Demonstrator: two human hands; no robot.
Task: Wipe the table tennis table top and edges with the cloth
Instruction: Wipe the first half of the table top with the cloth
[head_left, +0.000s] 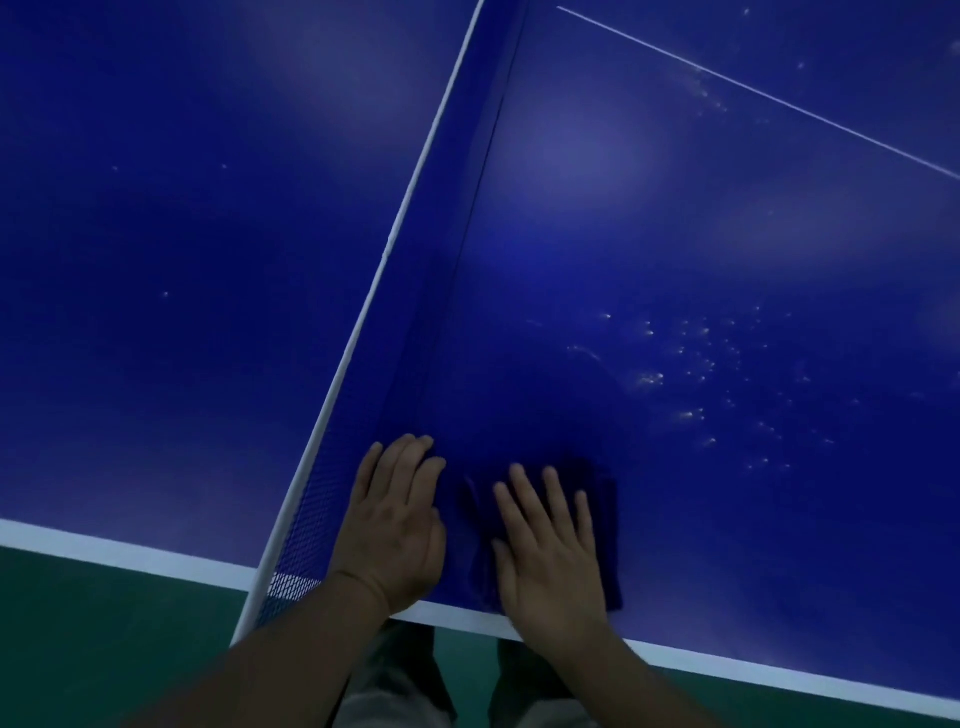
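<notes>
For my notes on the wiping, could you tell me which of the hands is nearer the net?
Left. The left hand lies right beside the net; the right hand presses the cloth farther away.

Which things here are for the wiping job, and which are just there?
For the job:
cloth
table top
white edge
left hand
right hand

Just there:
net
green floor

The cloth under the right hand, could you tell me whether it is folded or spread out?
Folded, it seems: the cloth is a compact dark pad barely wider than the right hand pressing it.
</notes>
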